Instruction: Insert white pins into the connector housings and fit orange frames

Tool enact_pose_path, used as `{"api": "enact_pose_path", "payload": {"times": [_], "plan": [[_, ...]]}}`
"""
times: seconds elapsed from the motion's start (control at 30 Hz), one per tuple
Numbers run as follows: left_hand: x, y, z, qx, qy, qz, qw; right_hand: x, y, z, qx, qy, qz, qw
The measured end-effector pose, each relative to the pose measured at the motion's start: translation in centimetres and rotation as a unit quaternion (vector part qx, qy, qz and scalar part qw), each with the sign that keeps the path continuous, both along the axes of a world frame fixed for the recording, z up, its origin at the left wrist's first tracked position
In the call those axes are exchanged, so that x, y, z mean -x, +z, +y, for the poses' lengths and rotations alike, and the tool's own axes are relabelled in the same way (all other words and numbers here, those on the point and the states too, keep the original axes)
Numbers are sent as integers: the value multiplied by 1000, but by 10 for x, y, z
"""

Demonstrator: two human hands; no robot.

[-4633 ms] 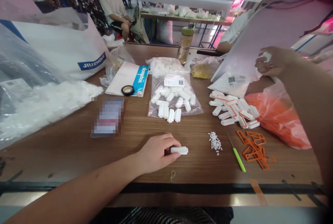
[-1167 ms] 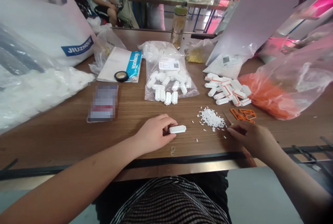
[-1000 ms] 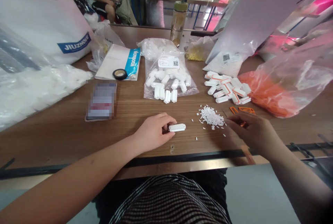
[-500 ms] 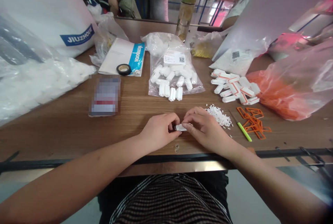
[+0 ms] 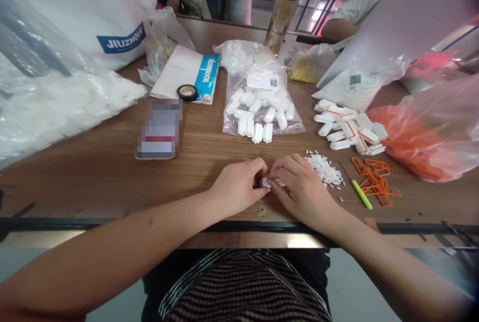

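Observation:
Near the table's front edge, my left hand pinches a small white plastic connector housing between thumb and fingers. My right hand meets it from the other side, its fingertips closed on the same housing and covering part of it. Just beyond my right hand lies a heap of tiny white pieces. Further right are a yellow-green handled pick and several orange frames. White housings with orange strips are piled behind these.
A clear bag of white housings lies behind my hands. To the left are a phone, a notebook with black tape, and a big white bag. A bottle stands behind; an orange-filled bag sits right.
The view has shifted, so the tabletop things appear further right. My right fingers have closed over more of the housing, and it looks tilted differently between my hands.

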State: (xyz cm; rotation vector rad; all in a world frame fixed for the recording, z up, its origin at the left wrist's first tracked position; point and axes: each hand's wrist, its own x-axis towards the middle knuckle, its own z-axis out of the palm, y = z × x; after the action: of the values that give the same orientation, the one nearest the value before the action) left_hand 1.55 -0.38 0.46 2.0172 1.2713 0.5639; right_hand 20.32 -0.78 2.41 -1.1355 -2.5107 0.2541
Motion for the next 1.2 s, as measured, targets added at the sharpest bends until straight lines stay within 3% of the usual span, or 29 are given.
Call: {"api": "enact_pose_path", "payload": {"times": [0.5, 0.67, 0.77, 0.83, 0.9, 1.03, 1.2], "plan": [[1, 3, 0, 12, 5, -11, 1000, -1, 1, -11, -64, 18, -48, 997], [2, 2, -1, 12, 6, -12, 1000, -13, 9, -5, 8, 3, 24, 1000], [2, 2, -1, 11, 0, -5, 1000, -48, 14, 21, 32, -81, 68, 994], [2, 2, 0, 10, -4, 1, 1000, -78, 16, 43, 12, -178, 14, 984], [2, 3, 0, 10, -5, 5, 1000, -102, 15, 63, 57, -255, -68, 963], [2, 2, 1, 11, -1, 0, 1000, -118, 12, 86, 129, -262, -131, 947], [2, 1, 0, 14, 0, 0, 1000, -110, 9, 98, 115, -251, -232, 933]]}}
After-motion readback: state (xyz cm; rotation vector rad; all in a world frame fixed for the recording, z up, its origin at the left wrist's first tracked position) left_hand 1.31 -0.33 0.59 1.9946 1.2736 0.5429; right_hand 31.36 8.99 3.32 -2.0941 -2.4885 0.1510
